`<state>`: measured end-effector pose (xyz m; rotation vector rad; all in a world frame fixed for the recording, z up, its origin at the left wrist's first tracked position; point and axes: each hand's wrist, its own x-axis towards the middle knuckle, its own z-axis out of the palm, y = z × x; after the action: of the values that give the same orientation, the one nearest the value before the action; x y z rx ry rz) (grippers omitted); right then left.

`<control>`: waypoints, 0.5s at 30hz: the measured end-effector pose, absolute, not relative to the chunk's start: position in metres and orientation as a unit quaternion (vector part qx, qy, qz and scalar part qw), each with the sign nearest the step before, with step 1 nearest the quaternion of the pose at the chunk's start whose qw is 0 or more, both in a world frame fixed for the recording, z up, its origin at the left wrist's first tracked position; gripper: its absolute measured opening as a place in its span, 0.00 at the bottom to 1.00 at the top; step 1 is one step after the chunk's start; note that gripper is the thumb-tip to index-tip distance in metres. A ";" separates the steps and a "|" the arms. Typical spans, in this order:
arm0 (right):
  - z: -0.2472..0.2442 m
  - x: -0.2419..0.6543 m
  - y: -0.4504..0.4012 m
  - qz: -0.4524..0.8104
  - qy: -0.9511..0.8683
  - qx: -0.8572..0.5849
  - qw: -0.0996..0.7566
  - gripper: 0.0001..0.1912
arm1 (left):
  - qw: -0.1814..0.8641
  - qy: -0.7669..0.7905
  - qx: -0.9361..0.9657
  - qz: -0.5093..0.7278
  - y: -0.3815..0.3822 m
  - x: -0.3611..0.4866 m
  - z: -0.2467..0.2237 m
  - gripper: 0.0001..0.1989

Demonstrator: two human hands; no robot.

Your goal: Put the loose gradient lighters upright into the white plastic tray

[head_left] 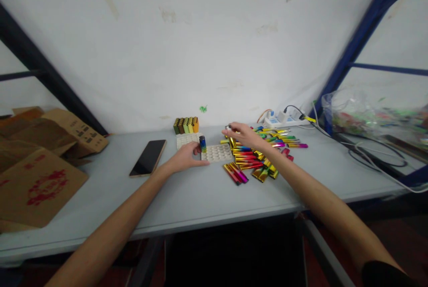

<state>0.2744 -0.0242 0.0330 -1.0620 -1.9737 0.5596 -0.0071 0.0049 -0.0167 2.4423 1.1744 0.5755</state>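
Note:
A pale tray with rows of round holes lies on the table, with a second pale tray behind it to the left. One dark blue tube stands upright at the front tray's left end. My left hand is beside that tube, thumb and fingers apart along the tray's edge. In my right hand, a shiny gold and silver tube is pinched above the tray's right end. Shiny multicoloured tubes lie in a pile to the right, under and around my right forearm.
Several upright green-to-orange tubes stand by the wall. A phone and cardboard boxes lie left. A power strip, cables and a plastic bag are at the right. The table's front edge runs below my arms.

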 end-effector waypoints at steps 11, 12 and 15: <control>0.003 0.259 -0.046 0.402 -0.753 -0.346 0.389 0.24 | 0.189 0.416 0.865 0.206 0.008 -0.007 -0.021 0.31; 0.002 0.258 -0.047 0.410 -0.742 -0.353 0.396 0.24 | 0.189 0.414 0.866 0.207 0.008 -0.008 -0.021 0.31; -0.002 0.253 -0.048 0.466 -0.692 -0.366 0.412 0.25 | 0.188 0.412 0.867 0.207 0.009 -0.008 -0.022 0.31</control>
<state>0.2530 -0.0476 -0.0018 -0.9219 -1.7420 1.1726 -0.0076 0.0088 -0.0216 2.4389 1.1596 0.5825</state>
